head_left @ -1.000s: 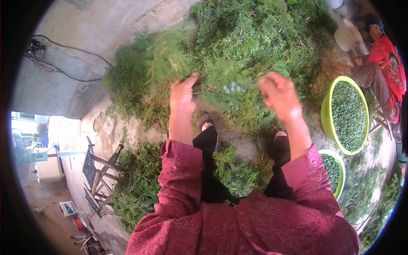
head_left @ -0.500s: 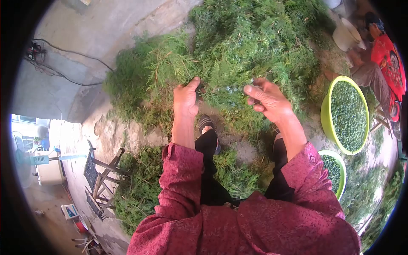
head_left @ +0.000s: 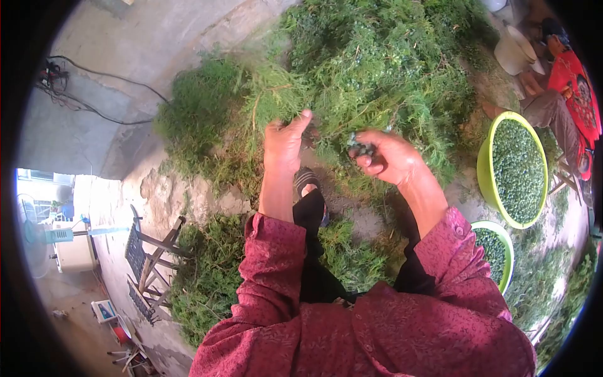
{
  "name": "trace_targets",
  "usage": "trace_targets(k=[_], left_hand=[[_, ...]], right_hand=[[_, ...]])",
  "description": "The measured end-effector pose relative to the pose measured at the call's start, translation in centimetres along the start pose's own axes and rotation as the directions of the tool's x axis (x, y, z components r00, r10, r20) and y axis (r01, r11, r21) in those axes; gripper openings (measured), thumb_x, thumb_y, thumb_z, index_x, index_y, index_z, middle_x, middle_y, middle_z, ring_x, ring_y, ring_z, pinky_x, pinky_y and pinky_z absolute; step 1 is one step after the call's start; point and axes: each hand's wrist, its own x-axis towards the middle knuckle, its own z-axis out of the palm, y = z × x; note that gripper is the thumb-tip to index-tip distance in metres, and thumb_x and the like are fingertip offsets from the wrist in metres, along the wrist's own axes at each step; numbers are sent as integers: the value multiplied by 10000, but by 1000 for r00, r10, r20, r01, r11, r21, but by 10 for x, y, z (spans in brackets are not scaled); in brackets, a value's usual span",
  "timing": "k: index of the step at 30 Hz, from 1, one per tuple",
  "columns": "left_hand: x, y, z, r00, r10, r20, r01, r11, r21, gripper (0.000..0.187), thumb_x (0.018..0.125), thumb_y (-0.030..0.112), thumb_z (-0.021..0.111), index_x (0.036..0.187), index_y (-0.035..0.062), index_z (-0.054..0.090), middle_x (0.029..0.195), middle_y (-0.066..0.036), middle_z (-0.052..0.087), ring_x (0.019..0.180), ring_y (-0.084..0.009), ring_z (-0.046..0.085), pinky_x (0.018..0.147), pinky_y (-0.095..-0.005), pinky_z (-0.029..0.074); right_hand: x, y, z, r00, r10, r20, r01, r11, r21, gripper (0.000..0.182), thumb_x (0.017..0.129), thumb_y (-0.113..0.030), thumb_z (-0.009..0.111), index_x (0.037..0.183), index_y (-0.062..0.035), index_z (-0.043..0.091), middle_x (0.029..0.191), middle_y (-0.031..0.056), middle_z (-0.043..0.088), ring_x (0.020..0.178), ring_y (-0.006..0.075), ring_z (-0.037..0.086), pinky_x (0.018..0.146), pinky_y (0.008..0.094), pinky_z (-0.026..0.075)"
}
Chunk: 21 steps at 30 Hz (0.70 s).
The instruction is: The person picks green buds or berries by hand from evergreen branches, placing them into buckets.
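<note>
My left hand is closed around the stem end of a feathery conifer sprig, which points up and away from me. Curled fingers of my right hand hold a small cluster of blue-green seed cones, a short way right of the left hand. Beyond both hands lies a large heap of cut conifer branches, with similar cones among the leaves. A smaller heap of greenery sits to the left of it.
A yellow-green tub full of cones stands at the right, with a smaller pale-rimmed tub below it. A person in red sits beyond, near a whitish bucket. A folding chair stands left; cables lie behind.
My right hand has moved left and slightly down, and the cone cluster now shows in its fingers. The left hand has shifted slightly right, still gripping the sprig.
</note>
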Motion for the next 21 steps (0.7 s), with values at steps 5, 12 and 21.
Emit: trace_targets(k=[5, 12, 21], left_hand=[[0, 2, -4, 976, -102, 194, 121, 988, -92, 174, 737, 133, 690, 840, 33, 592, 743, -33, 607, 555, -118, 555, 434, -268, 450], [2, -6, -7, 980, 8, 200, 11, 996, -90, 241, 780, 200, 645, 946, 44, 566, 864, -37, 595, 789, -144, 544, 657, -299, 432], [0, -12, 1, 967, 166, 192, -139, 979, -147, 153, 805, 210, 624, 861, 72, 590, 792, 21, 576, 711, -70, 499, 662, -214, 386]], right_hand=[[-2, 0, 4, 997, 61, -47, -48, 969, 242, 152, 834, -155, 496, 926, -50, 434, 728, 156, 522, 455, 134, 405, 327, 193, 267], [-15, -4, 22, 998, 53, -35, -46, 981, 189, 190, 841, -205, 513, 965, -91, 425, 792, 192, 530, 489, 153, 436, 335, 189, 301], [-10, 2, 12, 992, 105, 72, -117, 975, 188, 273, 836, -291, 548, 1008, -116, 428, 847, 226, 520, 508, 154, 445, 336, 185, 321]])
